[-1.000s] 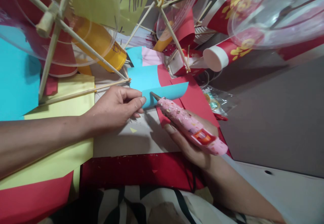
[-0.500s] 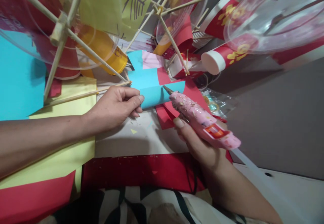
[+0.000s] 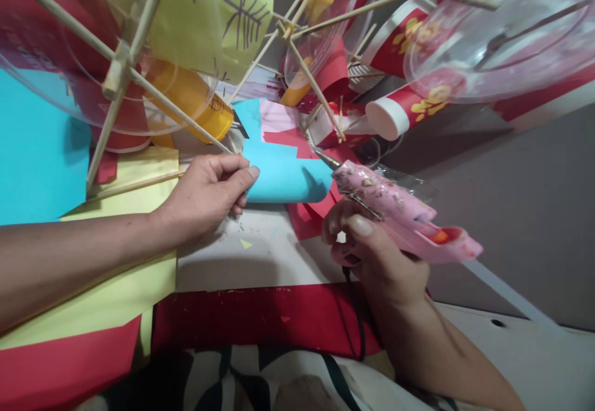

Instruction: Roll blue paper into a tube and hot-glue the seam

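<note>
I see my left hand pinching the left end of a rolled sheet of bright blue paper. My thumb lies on top of it and my other fingers curl under, so that grip is clamped on the paper. The blue roll lies on its side in the middle of the view, just above a white card on the worktop, with flat red paper pieces peeking out under its right end.

My right hand is wrapped around a pink glue gun speckled with old glue. That grip is tight on the gun's handle. The gun's thin metal tip points up and left and sits just above the right end of the blue roll. I cannot tell if it touches the paper. A black cord hangs down from the gun.

Above my hands is a frame of thin bamboo sticks. Clear plastic domes, an orange paper cup and red paper cups with gold flowers are piled around it. Big yellow paper lies under my left arm.
</note>
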The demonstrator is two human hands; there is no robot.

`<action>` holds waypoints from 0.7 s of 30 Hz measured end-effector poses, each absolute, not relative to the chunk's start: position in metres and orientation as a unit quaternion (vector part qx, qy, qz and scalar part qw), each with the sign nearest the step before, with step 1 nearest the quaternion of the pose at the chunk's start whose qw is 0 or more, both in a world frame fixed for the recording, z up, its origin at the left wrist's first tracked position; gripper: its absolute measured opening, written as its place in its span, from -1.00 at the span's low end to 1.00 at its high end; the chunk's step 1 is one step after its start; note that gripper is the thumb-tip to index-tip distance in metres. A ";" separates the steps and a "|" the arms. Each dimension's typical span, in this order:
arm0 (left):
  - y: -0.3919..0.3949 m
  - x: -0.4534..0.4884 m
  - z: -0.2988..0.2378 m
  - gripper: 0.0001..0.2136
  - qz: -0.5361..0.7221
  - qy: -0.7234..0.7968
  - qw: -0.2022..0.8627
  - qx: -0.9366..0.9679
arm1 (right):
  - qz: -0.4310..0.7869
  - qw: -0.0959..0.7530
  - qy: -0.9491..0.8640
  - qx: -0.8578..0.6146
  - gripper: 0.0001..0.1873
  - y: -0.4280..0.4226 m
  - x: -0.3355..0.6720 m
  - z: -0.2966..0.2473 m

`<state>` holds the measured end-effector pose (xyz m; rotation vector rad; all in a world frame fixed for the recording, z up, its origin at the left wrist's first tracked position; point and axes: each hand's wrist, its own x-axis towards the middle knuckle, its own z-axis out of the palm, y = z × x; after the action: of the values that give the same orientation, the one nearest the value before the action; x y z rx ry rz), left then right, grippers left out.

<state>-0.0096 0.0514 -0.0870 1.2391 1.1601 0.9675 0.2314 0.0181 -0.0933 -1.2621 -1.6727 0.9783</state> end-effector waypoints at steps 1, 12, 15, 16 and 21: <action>0.051 -0.010 -0.086 -0.71 0.413 0.493 0.553 0.529 | 0.424 0.409 -0.643 -0.490 -0.63 0.020 0.230 -0.093; 0.050 -0.011 -0.086 -0.67 0.408 0.486 0.568 0.525 | 0.491 0.469 -0.578 -0.452 -0.69 0.028 0.222 -0.090; 0.051 -0.011 -0.087 -0.67 0.392 0.487 0.582 0.520 | 0.486 0.445 -0.584 -0.474 -0.67 0.028 0.224 -0.091; 0.052 -0.011 -0.088 -0.66 0.388 0.487 0.585 0.520 | 0.486 0.438 -0.582 -0.482 -0.65 0.027 0.224 -0.092; 0.053 -0.013 -0.091 -0.66 0.375 0.477 0.595 0.527 | 0.490 0.431 -0.571 -0.498 -0.67 0.026 0.226 -0.090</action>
<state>-0.0129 0.0531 -0.0908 1.2232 1.1082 0.8703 0.2257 0.0256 -0.0898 -1.2410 -1.4242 1.2223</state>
